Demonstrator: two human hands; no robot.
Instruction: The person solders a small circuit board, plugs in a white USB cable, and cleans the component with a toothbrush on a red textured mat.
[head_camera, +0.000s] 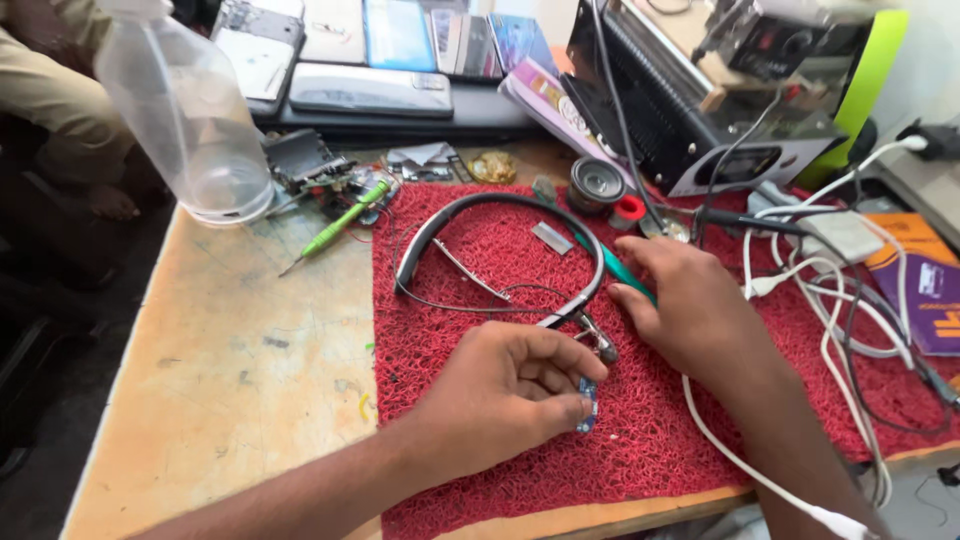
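A dark neckband headset (500, 240) lies opened on the red mat (450, 350), thin wires trailing from it. My left hand (505, 385) is curled near the mat's front and pinches a small blue circuit board (588, 403) that hangs off the neckband's near end. My right hand (690, 305) rests just to the right, fingers closed on a teal-handled tool (622, 272) whose tip points toward the neckband. A small grey metal strip (552, 238) lies inside the neckband's loop.
A clear plastic bottle (190, 120) stands at the back left. A green screwdriver (340, 222) and loose parts lie beside it. Phones (370, 90) are stacked behind. A black station (700, 120) and tangled white cables (830, 300) fill the right side. Bare wooden tabletop (240, 370) lies left.
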